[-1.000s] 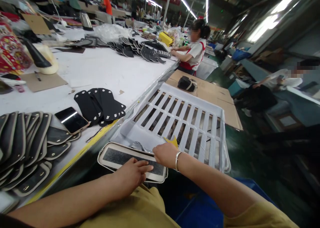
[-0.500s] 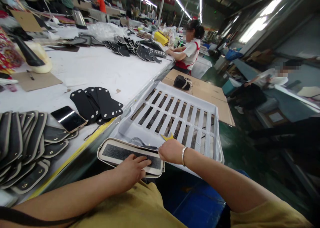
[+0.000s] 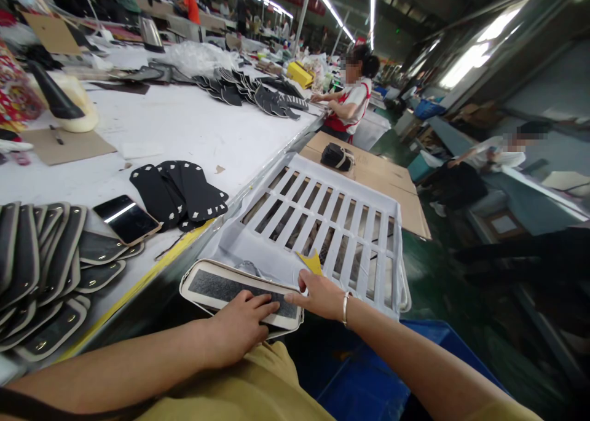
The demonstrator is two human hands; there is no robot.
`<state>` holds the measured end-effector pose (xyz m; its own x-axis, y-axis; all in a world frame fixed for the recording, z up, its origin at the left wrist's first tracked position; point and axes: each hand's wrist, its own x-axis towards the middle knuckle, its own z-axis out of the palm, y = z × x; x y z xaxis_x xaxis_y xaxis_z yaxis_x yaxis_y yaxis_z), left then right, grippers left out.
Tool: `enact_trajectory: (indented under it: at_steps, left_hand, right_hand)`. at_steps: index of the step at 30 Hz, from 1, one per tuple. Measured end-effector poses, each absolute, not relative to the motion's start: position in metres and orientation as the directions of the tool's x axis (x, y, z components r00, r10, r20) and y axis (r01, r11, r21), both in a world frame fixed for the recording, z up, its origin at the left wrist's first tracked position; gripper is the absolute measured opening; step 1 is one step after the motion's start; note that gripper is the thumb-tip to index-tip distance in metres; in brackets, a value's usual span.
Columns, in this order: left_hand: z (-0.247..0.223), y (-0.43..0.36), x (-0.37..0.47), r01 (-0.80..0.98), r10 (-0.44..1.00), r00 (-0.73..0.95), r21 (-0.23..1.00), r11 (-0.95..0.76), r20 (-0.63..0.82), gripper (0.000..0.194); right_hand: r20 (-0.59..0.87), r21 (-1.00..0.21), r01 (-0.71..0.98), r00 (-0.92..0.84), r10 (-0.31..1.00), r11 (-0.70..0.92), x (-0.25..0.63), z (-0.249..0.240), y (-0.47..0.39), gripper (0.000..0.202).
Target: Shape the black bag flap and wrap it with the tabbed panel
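Pale-edged case (image 3: pixel 209 284) is let out of the right hand's (image 3: pixel 324 296) apparent pinch, thumb and finger now parted at its end; beside the slatted tray (image 3: pixel 230 243), pressed by open left hand (image 3: pixel 239 329), it could be tipped by off-centre pressure

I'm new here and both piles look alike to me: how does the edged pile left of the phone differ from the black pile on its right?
The edged pile has pale borders and shiny studs; the black pile has no pale border, but small whitish patches near its ends. The edged pile holds many pieces, the black pile only a few. Both are dark, overlapping pieces.
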<state>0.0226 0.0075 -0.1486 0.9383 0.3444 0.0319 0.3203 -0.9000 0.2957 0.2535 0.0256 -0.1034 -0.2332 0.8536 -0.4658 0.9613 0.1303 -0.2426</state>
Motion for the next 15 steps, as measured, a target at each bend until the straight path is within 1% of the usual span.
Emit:
enact_trajectory:
  at_steps: [2,4,6,8,11,13,15]
  left_hand:
    - [-0.146,0.007,0.023,0.333,0.353,0.935,0.293,-0.896,0.017,0.014]
    - [-0.146,0.007,0.022,0.333,0.356,0.934,0.294,-0.896,0.028,0.015]
    - [-0.149,0.008,0.020,0.321,0.350,0.936,0.296,-0.900,0.046,0.016]
    - [-0.151,0.009,0.019,0.319,0.349,0.936,0.300,-0.899,0.052,0.017]
    - [-0.150,0.009,0.020,0.334,0.362,0.932,0.307,-0.891,0.036,0.019]
    - [-0.145,0.009,0.021,0.340,0.361,0.933,0.309,-0.888,0.010,0.019]
    - [-0.139,0.010,0.023,0.335,0.345,0.938,0.308,-0.891,-0.022,0.017]
  right_hand:
    - [-0.491,-0.224,0.953,-0.291,0.821,0.204,0.243,-0.107,0.038,0.056]
    - [-0.554,-0.217,0.937,-0.349,0.756,0.273,0.233,-0.112,0.052,0.056]
    - [-0.587,-0.224,0.914,-0.403,0.703,0.337,0.228,-0.116,0.063,0.058]
    - [-0.581,-0.203,0.906,-0.417,0.699,0.371,0.233,-0.118,0.070,0.058]
    - [-0.580,-0.060,0.950,-0.282,0.764,0.305,0.257,-0.115,0.072,0.051]
    - [-0.593,0.015,0.967,-0.197,0.780,0.256,0.277,-0.111,0.068,0.045]
    - [-0.593,0.001,0.967,-0.204,0.779,0.254,0.291,-0.107,0.061,0.042]
